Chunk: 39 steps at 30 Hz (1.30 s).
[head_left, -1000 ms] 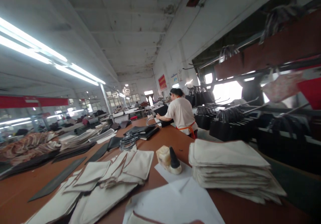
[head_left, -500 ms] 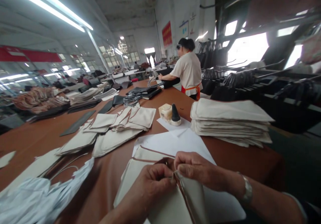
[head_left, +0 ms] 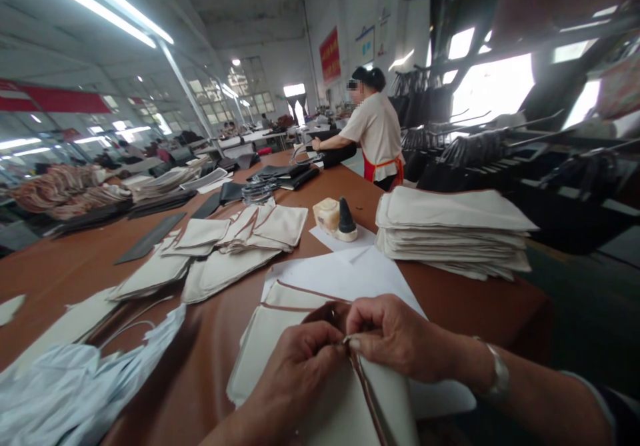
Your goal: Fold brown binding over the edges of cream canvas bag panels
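Observation:
A cream fabric piece with brown edging (head_left: pixel 373 393) lies in front of me, its brown trim raised between my hands. My left hand (head_left: pixel 300 369) pinches this trim from the left with thumb and forefinger. From the right, my right hand (head_left: pixel 395 336) pinches the same edge, its fingertips almost meeting the left ones. Something small and shiny shows at the pinch, too small to name. Beneath lie more cream pieces (head_left: pixel 267 339) and a white paper sheet (head_left: pixel 350 274).
On the brown table (head_left: pixel 220 329) stand a tall stack of cream pieces (head_left: pixel 450 226), a black cone (head_left: pixel 345 216) and a yellowish block (head_left: pixel 327 214). Loose cream pieces (head_left: pixel 225 276) and a pale blue cloth (head_left: pixel 75 393) lie left. A co-worker (head_left: pixel 376 126) stands beyond.
Both hands stay at the trim; the right fingers have curled in closer to the left fingertips. The view has shifted slightly. The co-worker leans a little further forward.

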Motion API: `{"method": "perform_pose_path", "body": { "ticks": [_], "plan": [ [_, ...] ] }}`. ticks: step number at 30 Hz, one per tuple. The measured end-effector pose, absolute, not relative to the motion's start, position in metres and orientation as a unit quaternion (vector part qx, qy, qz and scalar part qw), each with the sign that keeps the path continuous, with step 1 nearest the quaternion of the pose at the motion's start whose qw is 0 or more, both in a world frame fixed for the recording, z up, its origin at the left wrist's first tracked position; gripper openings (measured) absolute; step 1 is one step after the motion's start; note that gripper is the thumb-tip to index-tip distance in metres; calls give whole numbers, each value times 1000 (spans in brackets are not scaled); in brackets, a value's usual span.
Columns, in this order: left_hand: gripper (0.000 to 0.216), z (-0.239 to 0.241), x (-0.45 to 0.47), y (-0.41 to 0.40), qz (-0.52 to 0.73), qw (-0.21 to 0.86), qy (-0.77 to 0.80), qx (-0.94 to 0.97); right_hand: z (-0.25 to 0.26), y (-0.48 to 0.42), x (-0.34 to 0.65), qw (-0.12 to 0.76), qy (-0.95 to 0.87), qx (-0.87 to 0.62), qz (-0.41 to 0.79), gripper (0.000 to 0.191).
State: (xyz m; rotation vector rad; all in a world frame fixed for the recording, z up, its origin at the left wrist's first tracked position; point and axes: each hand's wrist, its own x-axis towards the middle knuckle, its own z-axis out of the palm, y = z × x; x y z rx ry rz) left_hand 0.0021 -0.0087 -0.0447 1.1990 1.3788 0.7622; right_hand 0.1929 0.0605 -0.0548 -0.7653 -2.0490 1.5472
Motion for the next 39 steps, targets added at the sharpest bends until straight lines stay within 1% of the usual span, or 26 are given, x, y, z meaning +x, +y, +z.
{"method": "perform_pose_path", "body": {
  "ticks": [4, 9, 14, 17, 19, 21, 24, 27, 29, 31, 33, 35, 37, 39],
  "plan": [
    [35, -40, 3, -11, 310, 503, 589, 552, -60, 54, 191, 247, -718, -295, 580, 18],
    [42, -36, 7, -13, 320, 537, 576, 527, -63, 49, 190, 265, -697, -314, 588, 15],
    [43, -36, 13, -12, 302, 532, 602, 513, -63, 46, 192, 278, -702, -318, 574, 11],
    [39, -39, 12, -12, 298, 545, 603, 500, -62, 46, 195, 307, -723, -268, 557, 9],
    [35, -42, 11, -13, 297, 558, 603, 487, -62, 48, 198, 334, -744, -195, 545, 9],
    [30, -43, 10, -16, 294, 579, 600, 467, -60, 50, 202, 356, -772, -104, 516, 10],
    [26, -42, 8, -20, 305, 641, 574, 408, -55, 53, 206, 365, -830, 2, 422, 11],
    [31, -42, 9, -23, 348, 697, 528, 338, -53, 55, 208, 365, -874, 39, 319, 16],
    [38, -44, 11, -24, 368, 703, 515, 326, -54, 53, 210, 372, -888, 42, 268, 16],
    [43, -45, 12, -26, 367, 696, 516, 338, -57, 49, 214, 386, -886, 45, 252, 15],
    [44, -45, 11, -28, 357, 690, 518, 359, -57, 44, 218, 390, -868, 23, 307, 18],
    [43, -41, 10, -31, 350, 679, 522, 379, -54, 41, 222, 375, -828, -61, 412, 24],
    [42, -36, 8, -33, 348, 668, 528, 392, -47, 43, 224, 323, -779, -158, 514, 33],
    [43, -31, 7, -34, 353, 666, 529, 391, -39, 48, 224, 247, -754, -185, 579, 42]
  ]
}}
